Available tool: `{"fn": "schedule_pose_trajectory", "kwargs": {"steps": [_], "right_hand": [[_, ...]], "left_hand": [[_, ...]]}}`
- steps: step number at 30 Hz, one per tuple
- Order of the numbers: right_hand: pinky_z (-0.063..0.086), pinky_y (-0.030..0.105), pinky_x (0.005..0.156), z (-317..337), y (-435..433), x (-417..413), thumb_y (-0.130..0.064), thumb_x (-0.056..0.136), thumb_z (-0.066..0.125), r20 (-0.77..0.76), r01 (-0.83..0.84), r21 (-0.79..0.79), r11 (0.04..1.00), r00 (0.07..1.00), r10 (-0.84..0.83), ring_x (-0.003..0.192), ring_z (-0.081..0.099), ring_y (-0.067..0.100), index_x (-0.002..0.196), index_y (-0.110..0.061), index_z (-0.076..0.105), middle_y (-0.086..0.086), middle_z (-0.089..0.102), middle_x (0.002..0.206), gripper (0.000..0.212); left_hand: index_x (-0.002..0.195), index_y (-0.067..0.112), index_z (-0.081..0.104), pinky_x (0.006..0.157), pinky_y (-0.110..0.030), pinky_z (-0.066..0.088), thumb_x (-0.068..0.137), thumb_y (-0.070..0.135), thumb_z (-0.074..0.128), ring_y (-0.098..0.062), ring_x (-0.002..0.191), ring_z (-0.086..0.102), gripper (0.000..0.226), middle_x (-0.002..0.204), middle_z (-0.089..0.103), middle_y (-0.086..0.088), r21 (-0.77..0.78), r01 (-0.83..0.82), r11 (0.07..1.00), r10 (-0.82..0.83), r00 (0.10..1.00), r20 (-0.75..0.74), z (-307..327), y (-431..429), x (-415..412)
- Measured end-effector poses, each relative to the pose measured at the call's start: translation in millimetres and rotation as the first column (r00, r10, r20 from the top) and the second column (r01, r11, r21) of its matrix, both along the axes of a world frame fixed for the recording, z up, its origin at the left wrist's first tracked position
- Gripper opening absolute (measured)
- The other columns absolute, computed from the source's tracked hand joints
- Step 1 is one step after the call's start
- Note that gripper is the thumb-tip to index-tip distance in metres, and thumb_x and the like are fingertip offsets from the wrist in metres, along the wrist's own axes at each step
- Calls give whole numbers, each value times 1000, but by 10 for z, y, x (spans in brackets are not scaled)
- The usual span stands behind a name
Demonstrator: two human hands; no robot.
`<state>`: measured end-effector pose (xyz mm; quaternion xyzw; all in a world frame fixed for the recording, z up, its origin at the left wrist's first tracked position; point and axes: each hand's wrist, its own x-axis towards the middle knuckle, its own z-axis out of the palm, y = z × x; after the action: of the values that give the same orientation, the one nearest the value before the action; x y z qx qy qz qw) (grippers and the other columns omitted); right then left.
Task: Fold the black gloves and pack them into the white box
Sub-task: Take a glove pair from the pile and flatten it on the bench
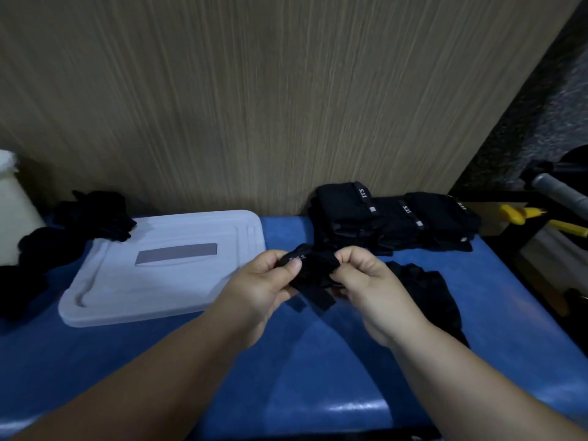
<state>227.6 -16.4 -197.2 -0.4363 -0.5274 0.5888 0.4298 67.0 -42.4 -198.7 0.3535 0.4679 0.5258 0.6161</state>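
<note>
Both hands, left hand (pixel 261 281) and right hand (pixel 366 281), pinch a black glove (pixel 313 268) with curled fingers above the blue bench (pixel 286 361), beside the white box (pixel 165 265).

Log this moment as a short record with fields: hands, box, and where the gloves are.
hands: left hand and right hand both grip one black glove above the blue table
box: white box, looks closed, left of the hands
folded: folded gloves stacked at back right
unfolded: crumpled gloves heaped far left; a flat glove lies right of the hands
</note>
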Motion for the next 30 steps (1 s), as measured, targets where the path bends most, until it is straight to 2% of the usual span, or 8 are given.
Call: {"fn": "schedule_pose_trajectory", "kwargs": {"steps": [2,5,9,15,20,24,27,30], "right_hand": [[38,32,64,3,-7,-11,-8,76,57,-55,-21,-27,999,998,20,75,40,26,78,-12,58,13,47,81,4],[36,38,73,9,-18,-24,-5,73,56,-105,-40,-60,997,994,33,80,40,27,82,-14,57,12,44,76,13],[36,43,85,7,-29,-19,11,86,48,-85,-114,-76,991,991,107,87,49,30,114,-8,55,14,59,84,35],[43,34,86,40,-35,-26,0,65,53,-122,-193,-129,973,977,177,79,60,18,120,-12,56,9,64,81,56],[42,30,87,49,-60,-20,9,72,50,-203,-245,-140,959,955,214,83,57,20,121,-16,52,5,66,78,54],[41,32,81,56,-51,-16,16,79,41,-244,-248,-169,954,948,203,73,54,17,118,-13,52,5,62,73,50],[39,32,75,46,-40,-5,6,60,44,-276,-214,-190,958,948,157,68,47,16,112,-12,54,4,52,70,55],[41,32,73,60,-20,27,-3,54,41,-305,-186,-216,959,945,114,73,52,16,111,-13,53,4,57,77,59]], "left_hand": [[97,3,58,86,-31,53,96,7,49,-21,92,67,10,98,68,-15,3,-5,1000,5,1000,21,4,-12,-7],[97,4,58,81,-30,55,97,7,49,-19,88,68,10,94,69,-12,-17,-21,1000,22,998,57,12,-27,-14],[98,4,56,75,-24,57,97,8,48,-18,91,67,10,97,69,-12,-28,-25,999,27,996,89,32,-34,-20],[99,4,55,73,-25,57,99,10,44,-17,86,67,12,94,68,-11,-45,26,999,-21,995,97,50,-52,-13],[96,7,54,66,-23,56,101,11,40,-14,79,66,15,86,68,-7,-54,74,996,-68,992,108,72,-49,-13],[98,8,56,72,-27,55,99,9,42,-17,84,64,14,92,67,-8,-52,58,997,-51,990,133,84,-48,-6],[103,7,57,84,-37,52,98,8,44,-21,90,62,14,97,65,-12,-58,28,998,-17,984,180,92,-39,-3],[103,6,56,91,-48,48,97,9,46,-27,93,59,12,98,64,-15,-35,-29,999,32,996,88,96,-17,-31]]}}
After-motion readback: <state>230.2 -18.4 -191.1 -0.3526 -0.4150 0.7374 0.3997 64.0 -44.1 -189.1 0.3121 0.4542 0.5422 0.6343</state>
